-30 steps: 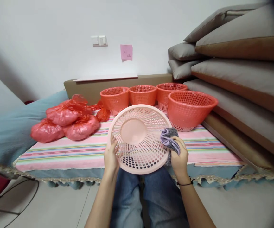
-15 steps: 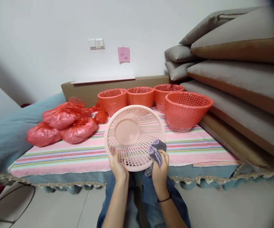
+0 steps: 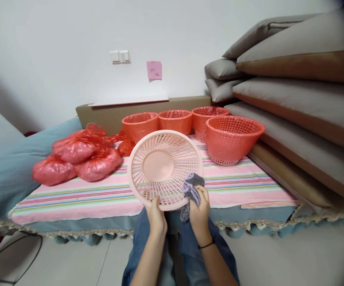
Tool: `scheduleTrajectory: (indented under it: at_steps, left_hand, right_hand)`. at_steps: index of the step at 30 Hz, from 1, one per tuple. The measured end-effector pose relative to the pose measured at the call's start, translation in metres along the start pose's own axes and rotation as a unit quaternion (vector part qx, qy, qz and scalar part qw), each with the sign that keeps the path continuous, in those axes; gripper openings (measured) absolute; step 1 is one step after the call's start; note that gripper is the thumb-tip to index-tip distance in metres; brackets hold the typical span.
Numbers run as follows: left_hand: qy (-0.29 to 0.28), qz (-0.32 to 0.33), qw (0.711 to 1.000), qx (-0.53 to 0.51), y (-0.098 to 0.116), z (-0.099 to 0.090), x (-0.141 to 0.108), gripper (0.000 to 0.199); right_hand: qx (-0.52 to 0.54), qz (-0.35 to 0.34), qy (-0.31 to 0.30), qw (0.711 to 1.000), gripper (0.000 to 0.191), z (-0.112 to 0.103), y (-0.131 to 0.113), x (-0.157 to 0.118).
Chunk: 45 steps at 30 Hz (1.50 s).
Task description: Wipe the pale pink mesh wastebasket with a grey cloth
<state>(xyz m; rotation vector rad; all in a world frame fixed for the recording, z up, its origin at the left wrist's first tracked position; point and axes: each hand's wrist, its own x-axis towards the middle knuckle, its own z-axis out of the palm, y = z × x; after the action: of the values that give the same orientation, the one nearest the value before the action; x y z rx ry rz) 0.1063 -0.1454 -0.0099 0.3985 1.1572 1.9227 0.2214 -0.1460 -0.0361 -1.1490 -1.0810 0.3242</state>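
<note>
A pale pink plastic basket (image 3: 159,166) is tilted with its open mouth toward me, above the front of the striped cloth. My left hand (image 3: 156,217) grips its lower rim, thumb on the inside. A grey and purple cloth (image 3: 192,190) is bunched in my right hand (image 3: 200,206), pressed against the basket's lower right rim. Part of the cloth hangs below the rim. My right fingers are wrapped round it.
Red baskets (image 3: 234,139) wrapped in clear film stand behind and to the right. Red plastic bags (image 3: 98,163) lie at the left on the striped cloth (image 3: 82,198). Grey cushions (image 3: 303,95) are stacked along the right.
My left hand has shifted right along the basket's lower rim. The basket has moved slightly left and up, and the cloth has moved a little left with my right hand.
</note>
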Motion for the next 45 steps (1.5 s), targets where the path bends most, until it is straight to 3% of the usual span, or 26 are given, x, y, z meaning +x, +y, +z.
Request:
scheduleTrajectory:
  at_steps: [2, 4, 7, 10, 13, 19, 23, 28, 34, 39, 42, 45]
  left_hand:
    - [-0.043, -0.053, 0.997, 0.029, 0.012, -0.012, 0.001, 0.067]
    - [-0.048, -0.052, 0.996, 0.063, 0.031, -0.024, 0.007, 0.06]
    - [-0.037, 0.045, 0.994, 0.095, 0.067, -0.035, 0.024, 0.054]
    - [-0.106, 0.119, 0.976, 0.152, 0.103, -0.039, 0.043, 0.05]
    - [-0.138, 0.154, 0.957, 0.203, 0.121, -0.038, 0.056, 0.048]
    - [-0.097, 0.099, 0.983, 0.123, 0.109, -0.029, 0.057, 0.048]
    - [-0.073, 0.113, 0.985, 0.106, 0.098, -0.022, 0.054, 0.046]
    - [0.012, 0.109, 0.992, 0.057, 0.081, -0.011, 0.047, 0.046]
    - [0.079, 0.133, 0.986, 0.056, 0.046, -0.007, 0.031, 0.042]
    - [0.04, 0.135, 0.985, 0.102, 0.036, -0.021, 0.029, 0.04]
    - [-0.005, 0.09, 0.986, 0.138, 0.052, -0.029, 0.033, 0.045]
    - [-0.062, 0.113, 0.977, 0.17, 0.074, -0.031, 0.04, 0.045]
  right_hand:
    - [-0.017, -0.028, -0.011, 0.999, 0.025, -0.011, 0.0, 0.015]
    - [-0.034, -0.06, -0.019, 0.997, 0.025, -0.023, -0.001, 0.031]
    - [-0.056, -0.109, -0.044, 0.992, 0.026, -0.041, -0.004, 0.051]
    - [-0.061, -0.146, -0.075, 0.985, 0.026, -0.051, -0.011, 0.06]
    - [-0.049, -0.165, -0.092, 0.981, 0.028, -0.052, -0.019, 0.061]
    - [-0.02, -0.142, -0.083, 0.986, 0.027, -0.046, -0.021, 0.055]
    - [0.002, -0.091, -0.057, 0.994, 0.024, -0.042, -0.013, 0.046]
    - [0.032, -0.011, -0.027, 0.999, 0.019, -0.02, -0.012, 0.01]
    - [0.028, 0.012, 0.021, 0.999, 0.019, 0.001, -0.017, -0.027]
    - [0.018, -0.003, 0.007, 1.0, 0.02, -0.013, -0.011, -0.009]
    - [0.009, -0.027, 0.001, 1.0, 0.02, -0.026, -0.009, 0.011]
    - [0.004, -0.038, -0.017, 0.999, 0.021, -0.034, -0.01, 0.024]
